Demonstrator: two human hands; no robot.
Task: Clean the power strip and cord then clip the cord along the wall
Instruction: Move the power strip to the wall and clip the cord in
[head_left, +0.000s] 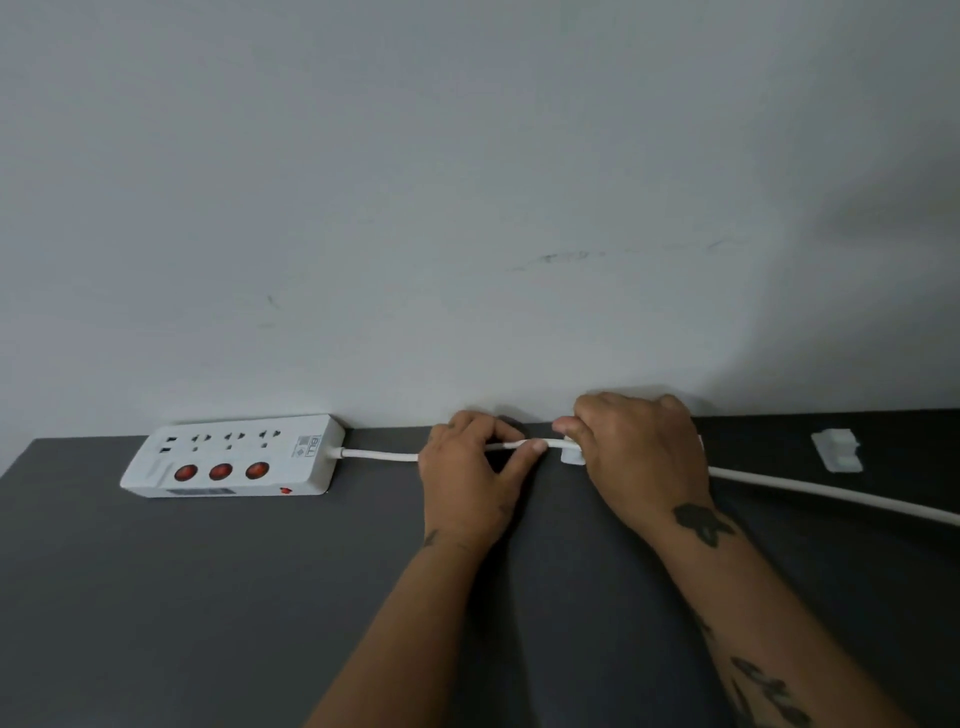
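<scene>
Left hand (467, 467) pinches cord (379, 454) | right hand (636, 457) presses cord into clip (571, 456) (mostly hidden).

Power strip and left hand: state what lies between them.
Only a bare run of white cord spans from power strip to left hand, per the head view.

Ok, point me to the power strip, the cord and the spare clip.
power strip (234, 457): head view, on its white top face.
cord (831, 496): head view, on the bare stretch right of the hands.
spare clip (839, 449): head view, on its white body, lying on the dark surface.
</scene>
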